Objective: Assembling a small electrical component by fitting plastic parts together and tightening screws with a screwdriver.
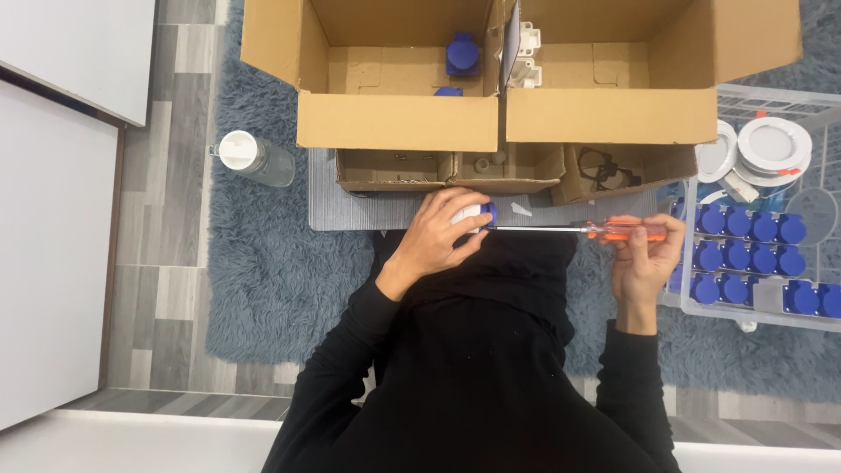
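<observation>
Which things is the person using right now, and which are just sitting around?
In use:
left hand holding a blue-and-white part
right hand holding an orange screwdriver

Sitting around:
big cardboard boxes
small cardboard trays
crate of blue parts
round white lights
bottle
blue rug

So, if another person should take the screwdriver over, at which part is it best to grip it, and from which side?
Probably at the orange handle, coming from the right. The screwdriver lies level across the lap, and its thin bare shaft points left into the blue and white part that the left hand wraps. The right hand already pinches the handle, which is thicker and easier to hold.
</observation>
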